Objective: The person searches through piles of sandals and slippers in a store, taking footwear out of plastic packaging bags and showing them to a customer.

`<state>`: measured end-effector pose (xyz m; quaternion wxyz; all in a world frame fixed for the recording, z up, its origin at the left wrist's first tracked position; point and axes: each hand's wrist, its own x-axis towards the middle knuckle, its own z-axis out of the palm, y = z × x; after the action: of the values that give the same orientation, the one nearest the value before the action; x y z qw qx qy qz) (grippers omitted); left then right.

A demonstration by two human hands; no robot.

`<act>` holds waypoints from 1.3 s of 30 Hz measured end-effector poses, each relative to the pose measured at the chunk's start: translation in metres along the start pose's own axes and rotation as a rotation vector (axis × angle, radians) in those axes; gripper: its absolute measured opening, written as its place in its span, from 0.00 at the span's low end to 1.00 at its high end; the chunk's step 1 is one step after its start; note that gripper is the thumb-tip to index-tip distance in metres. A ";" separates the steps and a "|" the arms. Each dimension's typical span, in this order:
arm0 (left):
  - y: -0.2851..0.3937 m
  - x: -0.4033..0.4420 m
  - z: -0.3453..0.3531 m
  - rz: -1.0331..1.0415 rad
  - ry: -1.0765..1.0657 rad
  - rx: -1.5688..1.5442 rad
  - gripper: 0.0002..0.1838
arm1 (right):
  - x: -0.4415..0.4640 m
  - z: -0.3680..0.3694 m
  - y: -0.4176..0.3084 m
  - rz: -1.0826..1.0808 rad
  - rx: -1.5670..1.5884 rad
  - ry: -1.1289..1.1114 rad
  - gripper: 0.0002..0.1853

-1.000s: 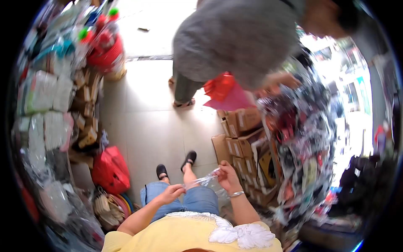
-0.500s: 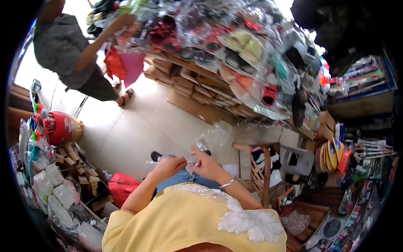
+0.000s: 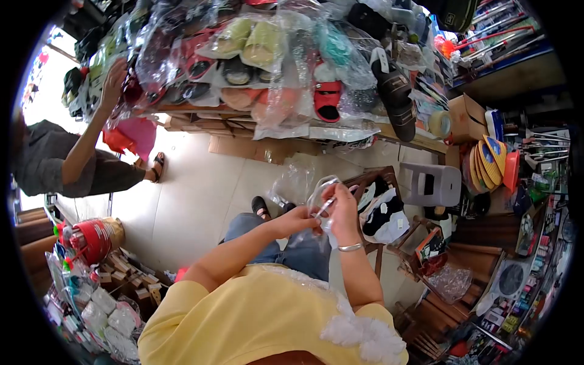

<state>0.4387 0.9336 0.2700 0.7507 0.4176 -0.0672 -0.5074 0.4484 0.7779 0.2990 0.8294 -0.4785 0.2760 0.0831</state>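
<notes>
Around five o'clock from centre, left hand (image 3: 298, 222) and right hand (image 3: 344, 214), now closer, pinch clear plastic (image 3: 325, 207), looped rather than stretched.

A packed shop is stretching all around: plastic-wrapped slippers (image 3: 263, 45) are smothering a long display counter (image 3: 426, 142), a cardboard box (image 3: 466, 118) is sitting by its end, wrapped packs (image 3: 104, 300) are crowding the lower left, and small packaged goods (image 3: 528, 298) are lining the right!
</notes>
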 end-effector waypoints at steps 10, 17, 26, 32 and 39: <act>0.019 0.222 -0.073 -0.278 0.195 0.359 0.15 | 0.159 -0.217 -0.073 0.077 0.712 0.269 0.12; -0.053 0.391 -0.124 -0.398 0.338 0.100 0.16 | 0.275 -0.347 -0.053 0.056 0.960 0.317 0.14; -0.135 0.436 -0.112 -0.342 0.513 0.426 0.15 | 0.385 -0.433 -0.066 -0.070 0.673 0.488 0.19; -0.159 0.432 -0.107 -0.352 0.521 0.524 0.15 | 0.434 -0.442 -0.084 -0.050 0.585 0.505 0.19; -0.176 0.422 -0.102 -0.346 0.501 0.604 0.15 | 0.452 -0.440 -0.088 -0.053 0.529 0.491 0.20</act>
<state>0.5691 0.6216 -0.0541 0.4917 0.7341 0.0428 -0.4663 0.6943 0.3049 -0.0501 0.8354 -0.2600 0.4665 -0.1301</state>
